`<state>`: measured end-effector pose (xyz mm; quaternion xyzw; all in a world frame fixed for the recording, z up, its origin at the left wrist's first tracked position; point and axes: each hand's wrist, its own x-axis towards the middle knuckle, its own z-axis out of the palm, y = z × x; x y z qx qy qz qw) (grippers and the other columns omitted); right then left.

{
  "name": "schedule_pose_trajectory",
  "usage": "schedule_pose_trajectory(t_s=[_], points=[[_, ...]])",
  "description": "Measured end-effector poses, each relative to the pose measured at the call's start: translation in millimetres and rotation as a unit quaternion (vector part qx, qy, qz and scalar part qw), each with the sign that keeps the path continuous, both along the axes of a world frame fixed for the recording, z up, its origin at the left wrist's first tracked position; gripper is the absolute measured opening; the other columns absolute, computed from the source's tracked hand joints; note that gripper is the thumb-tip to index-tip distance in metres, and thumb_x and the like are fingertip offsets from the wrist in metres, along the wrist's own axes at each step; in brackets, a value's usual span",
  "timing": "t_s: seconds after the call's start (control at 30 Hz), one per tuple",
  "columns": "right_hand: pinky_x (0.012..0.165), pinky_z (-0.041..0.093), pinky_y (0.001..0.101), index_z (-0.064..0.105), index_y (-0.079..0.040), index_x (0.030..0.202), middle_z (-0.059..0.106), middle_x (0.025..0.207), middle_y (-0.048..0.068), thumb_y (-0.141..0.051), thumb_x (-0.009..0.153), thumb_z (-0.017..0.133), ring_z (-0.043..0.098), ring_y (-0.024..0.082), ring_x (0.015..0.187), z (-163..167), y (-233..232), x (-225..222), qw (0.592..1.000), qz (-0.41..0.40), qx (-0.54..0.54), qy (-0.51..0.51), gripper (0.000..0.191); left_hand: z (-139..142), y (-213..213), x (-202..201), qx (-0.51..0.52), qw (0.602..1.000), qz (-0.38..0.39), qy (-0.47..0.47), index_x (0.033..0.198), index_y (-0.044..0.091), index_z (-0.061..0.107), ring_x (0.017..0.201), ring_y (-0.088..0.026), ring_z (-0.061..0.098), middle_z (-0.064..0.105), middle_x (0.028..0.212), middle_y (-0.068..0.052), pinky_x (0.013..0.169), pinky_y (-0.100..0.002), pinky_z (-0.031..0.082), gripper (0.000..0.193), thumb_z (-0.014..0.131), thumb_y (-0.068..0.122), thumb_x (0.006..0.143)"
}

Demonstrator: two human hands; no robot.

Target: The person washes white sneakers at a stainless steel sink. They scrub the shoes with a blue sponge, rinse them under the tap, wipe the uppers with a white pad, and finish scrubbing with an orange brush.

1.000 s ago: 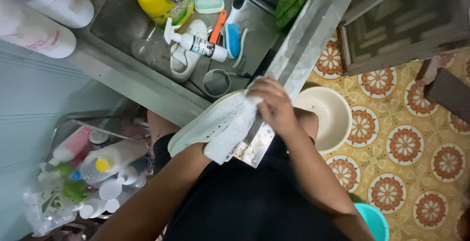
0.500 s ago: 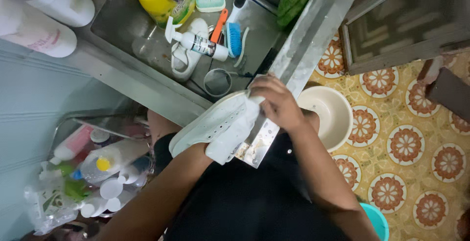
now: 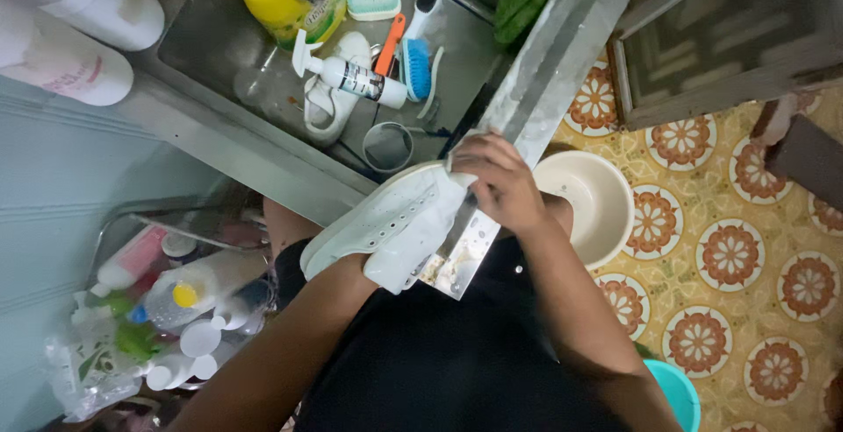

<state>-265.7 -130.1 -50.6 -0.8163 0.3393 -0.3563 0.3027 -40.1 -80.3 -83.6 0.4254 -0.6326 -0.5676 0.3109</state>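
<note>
right hand [image 3: 499, 188] closed, pinching white cloth [image 3: 413, 248] | on white sneaker [image 3: 373, 221], frame centre | left hand hidden inside shoe, grip unknowable | wipe firmly, brace shoe

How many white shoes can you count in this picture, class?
2. One shoe is held over the person's lap, by the sink edge; the other shoe lies in the sink under a pump bottle. Others may be hidden.
</note>
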Motion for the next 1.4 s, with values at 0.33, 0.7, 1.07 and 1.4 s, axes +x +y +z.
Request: schedule_pose_trajectory(t_s=[0.33,0.7,1.07,1.4], points=[[0.122,0.038,0.0549,0.072,-0.010,0.107,0.068,0.122,0.009,-0.004,0.088,0.065,0.059,0.034,0.128,-2,7,1,0.999,0.006,-0.027,-0.026,0.021,-18,-3,-1,-0.221,0.964,-0.062,-0.134,0.130,0.005,0.061,0.119,-0.022,0.061,0.062,0.126,-0.011,0.101,-0.033,0.051,0.033,0.063,0.017,0.099],[0.121,0.038,0.0574,0.072,-0.009,0.105,0.067,0.117,0.007,0.006,0.069,0.066,0.061,0.033,0.124,4,29,13,0.993,-0.075,-0.083,0.049,0.039,-10,-4,-3,-0.173,0.971,-0.053,-0.155,0.126,0.003,0.062,0.111,-0.025,0.063,0.064,0.118,-0.014,0.095,-0.034,0.050,0.035,0.064,0.016,0.094],[0.119,0.041,0.0573,0.070,-0.007,0.104,0.067,0.116,0.008,0.007,0.072,0.067,0.061,0.034,0.123,8,37,25,0.987,-0.131,-0.082,0.036,0.035,-1,1,-6,-0.132,0.976,-0.055,-0.162,0.129,0.005,0.059,0.112,-0.029,0.063,0.062,0.120,-0.015,0.096,-0.038,0.050,0.038,0.063,0.023,0.095],[0.115,0.044,0.0559,0.070,-0.006,0.105,0.067,0.117,0.010,0.005,0.072,0.067,0.062,0.035,0.122,10,46,31,0.984,-0.158,-0.078,0.037,0.035,-27,8,1,-0.117,0.985,-0.029,-0.124,0.137,0.005,0.055,0.123,-0.027,0.060,0.061,0.131,-0.016,0.105,-0.037,0.048,0.045,0.062,0.023,0.096]])
